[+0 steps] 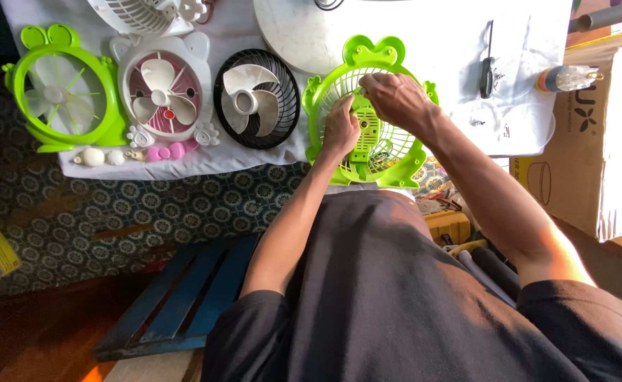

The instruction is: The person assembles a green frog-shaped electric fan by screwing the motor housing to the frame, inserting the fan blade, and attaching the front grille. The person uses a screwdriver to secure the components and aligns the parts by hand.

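Green fan grille sits steadied by the left hand at nine o'clock, fingers curled on it; the right hand pinches its rim at twelve.

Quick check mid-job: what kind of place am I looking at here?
Probably a small fan repair or assembly spot on the floor. Several fans lie on a white cloth, both hands work on a green fan grille, and a screwdriver lies nearby.

Sunlit patterned floor mat, white cloth, blue wooden pallet, cardboard box.
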